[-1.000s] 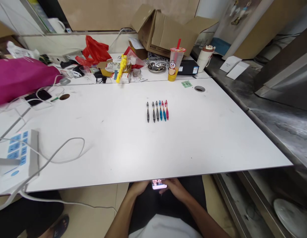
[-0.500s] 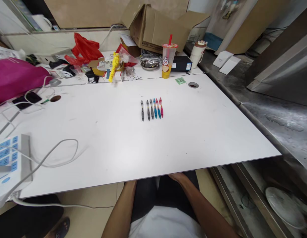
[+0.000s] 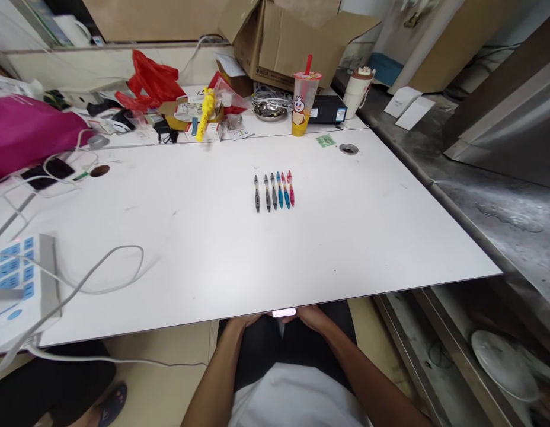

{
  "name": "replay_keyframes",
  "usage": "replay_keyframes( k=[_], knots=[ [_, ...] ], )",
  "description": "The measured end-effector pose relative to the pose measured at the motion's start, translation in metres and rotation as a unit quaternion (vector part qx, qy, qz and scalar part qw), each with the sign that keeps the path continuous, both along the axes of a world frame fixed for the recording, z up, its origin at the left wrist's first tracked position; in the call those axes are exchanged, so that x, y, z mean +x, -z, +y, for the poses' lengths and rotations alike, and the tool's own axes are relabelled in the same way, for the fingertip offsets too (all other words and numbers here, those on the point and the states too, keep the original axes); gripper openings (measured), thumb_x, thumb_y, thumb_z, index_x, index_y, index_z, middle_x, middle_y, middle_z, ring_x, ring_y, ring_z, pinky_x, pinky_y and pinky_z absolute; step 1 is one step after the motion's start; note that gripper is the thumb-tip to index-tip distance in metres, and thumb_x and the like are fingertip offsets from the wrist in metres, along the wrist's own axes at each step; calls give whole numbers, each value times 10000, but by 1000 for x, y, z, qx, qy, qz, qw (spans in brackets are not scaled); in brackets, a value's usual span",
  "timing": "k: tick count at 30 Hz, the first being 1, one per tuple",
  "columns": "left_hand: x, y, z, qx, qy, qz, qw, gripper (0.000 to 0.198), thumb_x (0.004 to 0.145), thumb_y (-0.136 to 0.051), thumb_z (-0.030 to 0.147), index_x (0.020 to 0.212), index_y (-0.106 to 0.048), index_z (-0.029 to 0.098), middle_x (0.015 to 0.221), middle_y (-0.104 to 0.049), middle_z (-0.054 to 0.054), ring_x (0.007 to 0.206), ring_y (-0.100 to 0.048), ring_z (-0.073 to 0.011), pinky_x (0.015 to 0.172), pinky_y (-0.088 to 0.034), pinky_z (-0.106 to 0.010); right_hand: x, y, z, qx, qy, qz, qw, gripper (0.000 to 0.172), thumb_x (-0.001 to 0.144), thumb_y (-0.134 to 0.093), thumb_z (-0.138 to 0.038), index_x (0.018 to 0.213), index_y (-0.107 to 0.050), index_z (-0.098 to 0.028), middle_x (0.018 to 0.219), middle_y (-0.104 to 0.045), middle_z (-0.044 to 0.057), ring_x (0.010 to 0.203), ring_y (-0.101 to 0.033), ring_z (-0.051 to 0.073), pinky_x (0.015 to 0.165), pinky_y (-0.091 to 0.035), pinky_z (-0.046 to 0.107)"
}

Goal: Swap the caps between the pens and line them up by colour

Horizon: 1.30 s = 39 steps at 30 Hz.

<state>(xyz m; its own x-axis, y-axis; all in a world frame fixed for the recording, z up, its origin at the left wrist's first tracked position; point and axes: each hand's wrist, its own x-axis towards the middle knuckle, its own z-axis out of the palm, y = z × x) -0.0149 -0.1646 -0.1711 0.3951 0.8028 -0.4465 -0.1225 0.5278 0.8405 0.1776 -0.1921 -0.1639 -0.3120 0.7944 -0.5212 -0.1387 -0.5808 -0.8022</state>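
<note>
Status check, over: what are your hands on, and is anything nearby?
Left hand and right hand at table edge, around phone, mostly hidden. Six pens in a row on white table, out of hand. White cable lying off left.

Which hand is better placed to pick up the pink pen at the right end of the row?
The right hand, probably: it is nearer the pink pen, while the left hand sits farther across, on the other side of the phone.

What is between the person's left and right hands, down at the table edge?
The head view shows a smartphone, only its lit edge visible past the white table, between the left hand and the right hand.
</note>
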Motion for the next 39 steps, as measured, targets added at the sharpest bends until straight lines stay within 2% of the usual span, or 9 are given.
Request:
replay_keyframes(
  k=[3, 8, 14, 18, 22, 28, 35, 39],
  knots=[
    [0, -1, -2, -44, 42, -17, 998, 295, 649, -881, 336, 885, -747, 222, 861, -732, -65, 834, -655, -247, 731, -561, -412, -2, 5, -4, -20, 16, -14, 1000, 466, 722, -754, -513, 1076, -703, -215, 1059, -759, 110, 982, -715, 333, 718, -622, 497],
    [-4, 5, -5, -85, 81, -21, 993, 300, 646, -867, 379, 853, -762, 189, 877, -739, -77, 886, -674, -256, 801, -550, -418, -4, 11, -10, -42, 38, -31, 998, 436, 651, -792, -470, 985, -714, -200, 1014, -760, 123, 982, -707, 369, 681, -625, 525],
    [-6, 8, -6, -98, 81, -17, 992, 250, 641, -869, 320, 823, -766, 183, 878, -742, -82, 917, -677, -260, 829, -542, -414, -4, 9, -8, -31, 9, -45, 998, 434, 694, -802, -521, 982, -737, -203, 1045, -761, 118, 938, -718, 342, 683, -629, 511],
    [-6, 6, -5, -96, 71, -19, 993, 246, 657, -868, 319, 836, -761, 188, 865, -736, -70, 900, -671, -250, 825, -542, -409, -4, 11, -9, -35, 28, -46, 998, 458, 636, -852, -502, 957, -734, -196, 1073, -756, 124, 976, -711, 350, 679, -631, 494],
    [-6, 4, -4, -93, 64, -27, 993, 307, 646, -883, 376, 867, -762, 201, 923, -747, -82, 933, -677, -275, 819, -546, -427, -3, 13, -10, -48, 41, -24, 998, 449, 589, -870, -456, 930, -724, -203, 1037, -760, 111, 1020, -703, 359, 712, -629, 503],
    [-9, 4, -4, -93, 64, -38, 993, 335, 650, -883, 419, 890, -771, 215, 1015, -758, -89, 973, -682, -294, 861, -547, -460, -2, 10, -10, -64, 30, -6, 998, 457, 522, -892, -359, 915, -718, -205, 961, -767, 72, 1008, -707, 332, 792, -622, 500],
    [-10, 3, -3, -102, 79, -38, 991, 426, 658, -880, 486, 954, -772, 198, 1023, -755, -100, 1025, -675, -300, 862, -558, -457, -1, 14, -11, -66, 18, -8, 998, 523, 548, -900, -388, 996, -700, -204, 1044, -763, 89, 991, -715, 326, 798, -620, 496],
    [-10, 3, -3, -107, 90, -40, 989, 423, 683, -868, 481, 974, -776, 188, 1002, -756, -108, 1037, -678, -301, 882, -560, -461, -2, 15, -11, -39, -14, -15, 999, 558, 607, -892, -443, 1075, -701, -207, 1132, -745, 112, 1036, -705, 339, 801, -617, 503]
  ],
)
